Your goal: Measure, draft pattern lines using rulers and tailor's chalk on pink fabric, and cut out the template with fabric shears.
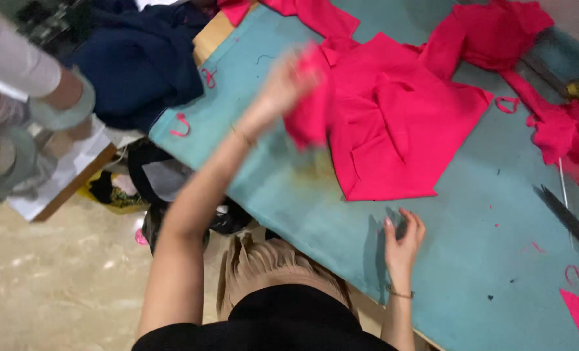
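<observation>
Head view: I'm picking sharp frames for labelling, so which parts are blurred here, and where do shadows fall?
Head view: the left hand and the red fabric piece it grips are smeared by motion; the right hand is sharper and casts a soft shadow on the teal table; the scissors read clearly.

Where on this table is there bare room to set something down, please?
Bare table lies between the right hand, the folded red cloth and the scissors. A narrower strip runs along the near edge under the left hand. The far right is crowded with red scraps.
</observation>
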